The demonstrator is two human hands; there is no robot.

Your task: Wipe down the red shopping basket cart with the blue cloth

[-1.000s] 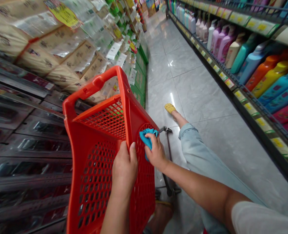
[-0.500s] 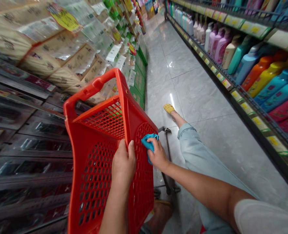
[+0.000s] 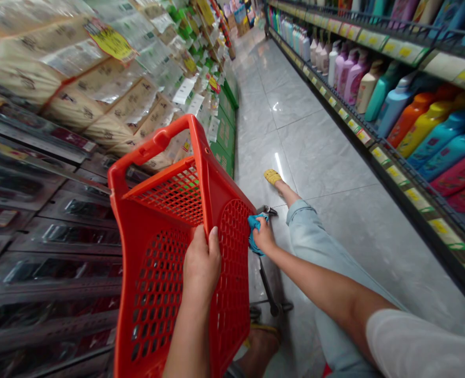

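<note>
A red plastic shopping cart point(image 3: 229, 178) with perforated walls stands tilted in view before me. My left hand point(image 3: 203, 262) grips the cart's upper side edge, its thumb on the outer side and its fingers hidden behind the rim. A crumpled blue cloth point(image 3: 255, 234) is bunched in my right hand point(image 3: 264, 237), at the far edge of the cart's outer side panel. Whether the cloth touches the panel there is hard to tell.
Shelves of colourful bottles point(image 3: 390, 100) run along the right. Stacked packages point(image 3: 114, 100) and green boxes point(image 3: 225, 131) line the left, above hanging blister packs point(image 3: 78, 236). My leg in light jeans point(image 3: 314, 236) and a yellow shoe point(image 3: 272, 176) rest on the grey tiled floor point(image 3: 295, 110).
My right hand has moved right with the blue cloth, from the middle of the side panel to its far edge. My left hand keeps its hold on the rim.
</note>
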